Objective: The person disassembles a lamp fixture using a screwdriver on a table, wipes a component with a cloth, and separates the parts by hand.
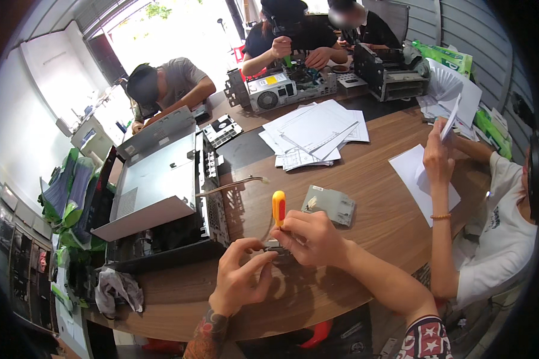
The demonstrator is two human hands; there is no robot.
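My right hand (315,238) is closed around the lower part of a screwdriver (279,207) with a yellow-orange handle, held upright with the handle on top. Thumb and fingers of my left hand (241,274) pinch a small grey metal piece (273,244), right beneath the screwdriver. My right fingers partly cover that piece, so its kind does not show, and the screwdriver's tip is hidden too. Just beyond my right hand, a flat grey metal plate (330,205) with cut-outs lies on the wooden table (365,179).
An opened computer case (156,185) stands at the left, a cable (233,185) sticking out of it. Paper sheets (317,128) lie mid-table. Across the table a person works on a metal unit (269,96); another person at the right holds white paper (452,116). A crumpled bag (118,290) hangs near the left edge.
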